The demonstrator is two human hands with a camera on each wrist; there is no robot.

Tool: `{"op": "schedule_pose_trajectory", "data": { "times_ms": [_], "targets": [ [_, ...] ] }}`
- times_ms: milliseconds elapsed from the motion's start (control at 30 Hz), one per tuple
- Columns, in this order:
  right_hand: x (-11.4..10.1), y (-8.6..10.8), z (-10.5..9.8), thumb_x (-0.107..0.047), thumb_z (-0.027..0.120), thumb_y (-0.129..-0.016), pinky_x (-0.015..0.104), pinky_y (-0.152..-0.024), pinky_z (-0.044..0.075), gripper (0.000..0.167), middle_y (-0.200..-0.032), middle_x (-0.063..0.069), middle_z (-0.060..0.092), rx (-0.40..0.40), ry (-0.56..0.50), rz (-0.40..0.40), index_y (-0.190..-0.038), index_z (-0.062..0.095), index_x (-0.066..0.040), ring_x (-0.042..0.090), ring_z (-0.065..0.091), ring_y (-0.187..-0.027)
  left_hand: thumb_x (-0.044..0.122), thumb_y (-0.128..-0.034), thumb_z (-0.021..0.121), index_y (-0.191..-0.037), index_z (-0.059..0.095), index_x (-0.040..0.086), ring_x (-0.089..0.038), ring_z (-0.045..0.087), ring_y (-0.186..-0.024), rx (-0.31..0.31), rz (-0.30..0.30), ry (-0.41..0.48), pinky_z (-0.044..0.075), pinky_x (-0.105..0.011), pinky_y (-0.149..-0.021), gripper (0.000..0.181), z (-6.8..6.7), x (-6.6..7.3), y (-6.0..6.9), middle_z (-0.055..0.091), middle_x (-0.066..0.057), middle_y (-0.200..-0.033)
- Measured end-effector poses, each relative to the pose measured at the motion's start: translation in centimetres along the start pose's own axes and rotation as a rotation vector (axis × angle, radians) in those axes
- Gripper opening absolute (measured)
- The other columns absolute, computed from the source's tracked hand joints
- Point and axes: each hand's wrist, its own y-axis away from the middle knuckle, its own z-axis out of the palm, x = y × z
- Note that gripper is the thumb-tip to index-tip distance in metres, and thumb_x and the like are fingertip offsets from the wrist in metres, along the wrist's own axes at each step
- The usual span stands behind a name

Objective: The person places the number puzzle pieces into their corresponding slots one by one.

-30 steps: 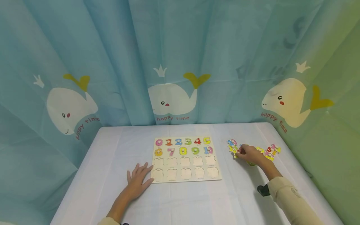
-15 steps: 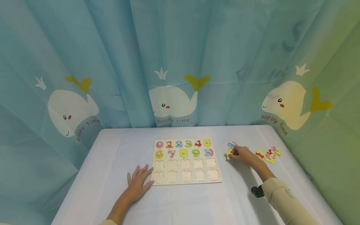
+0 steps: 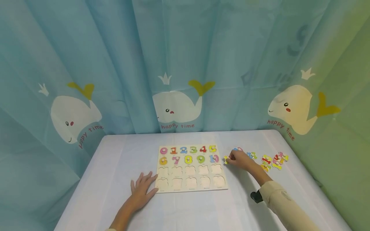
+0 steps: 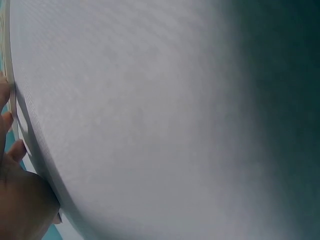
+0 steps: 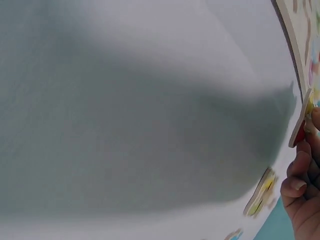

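The yellow-and-red number piece (image 5: 300, 134) is pinched in the fingertips of the right hand (image 3: 242, 161), just beside the right edge of the number puzzle board (image 3: 185, 190) — there, numerals 0 to 10 (image 3: 188, 159) are seated in the upper rows. The left hand (image 3: 140, 193) is unclenched — fingers spread at the board's left edge. More number pieces (image 3: 268, 159) are scattered on the white-covered table (image 3: 185, 211).

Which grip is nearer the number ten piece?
Right. The right grip is just right of the number ten piece, off the puzzle board, pinching another piece; the left grip touches the board's left edge.
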Motion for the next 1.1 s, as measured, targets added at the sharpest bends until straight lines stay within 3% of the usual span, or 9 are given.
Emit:
{"op": "schedule_pose_trajectory", "data": {
  "times_ms": [300,667,1100],
  "targets": [
    [-3.0,-1.3,1.3,-0.02,0.067,-0.087,0.028,-0.055,0.043,0.02,-0.071,0.002,0.053,-0.036,-0.004,0.06,-0.086,0.057,-0.002,0.014,0.048,-0.063,0.035,-0.0908,0.06,-0.135,0.05,0.014,-0.047,0.012,-0.135,-0.03,-0.02,-0.001,-0.009,-0.071,-0.097,0.05,-0.2,0.1,0.0,0.037,-0.017,-0.144],
    [-5.6,-2.3,3.0,-0.021,0.067,-0.087,0.026,-0.057,0.043,0.019,-0.073,0.001,0.055,-0.069,-0.007,0.055,-0.085,0.057,-0.005,0.014,0.049,-0.065,0.033,-0.0908,0.061,-0.135,0.05,0.014,-0.047,0.011,-0.136,-0.037,-0.017,0.009,-0.009,-0.071,-0.097,0.05,-0.4,0.4,-0.1,0.037,-0.018,-0.144],
    [-6.8,-2.3,3.5,-0.02,0.068,-0.087,0.026,-0.057,0.044,0.019,-0.071,-0.001,0.054,-0.073,0.004,0.019,-0.083,0.058,-0.005,0.013,0.048,-0.063,0.034,-0.091,0.06,-0.135,0.05,0.013,-0.049,0.012,-0.134,-0.025,-0.005,-0.002,-0.009,-0.072,-0.097,0.05,-0.1,0.0,-0.1,0.037,-0.019,-0.144]
  ]
}}
